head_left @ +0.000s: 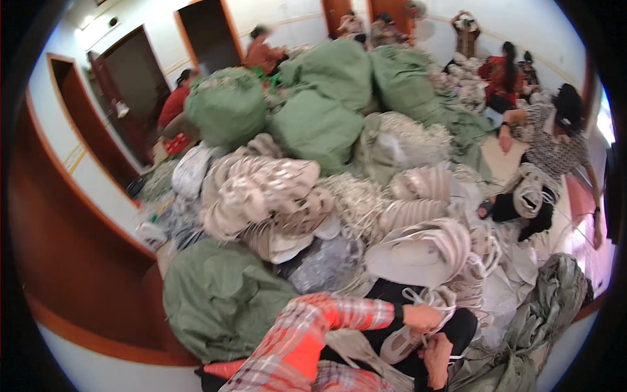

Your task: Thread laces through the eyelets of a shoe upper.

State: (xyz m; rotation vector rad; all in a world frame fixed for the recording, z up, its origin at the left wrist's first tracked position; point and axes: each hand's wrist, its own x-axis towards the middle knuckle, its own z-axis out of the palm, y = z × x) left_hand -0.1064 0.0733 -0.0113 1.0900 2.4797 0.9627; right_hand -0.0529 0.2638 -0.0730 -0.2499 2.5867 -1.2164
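A beige shoe upper point(398, 345) with pale laces rests on my dark-trousered lap. My left hand point(422, 317), at the end of a red-and-grey plaid sleeve, is closed on its shoelace point(446, 321) above the lacing opening. My right hand point(436, 358) is just nearer to me, its fingers pinched on the lace beside the upper. The two hands are close together, and the fingertips are partly hidden. Beyond them, a stack of beige shoe uppers point(421, 255) leans at knee height, and more laced uppers point(480, 261) lie to its right.
Big piles of beige uppers point(261, 189) fill the floor ahead. Stuffed green sacks point(320, 124) stand behind them, and another green sack point(219, 294) is by my left side. Crumpled green sacking point(548, 307) lies at right. A person point(558, 140) sits at right; several others sit farther back.
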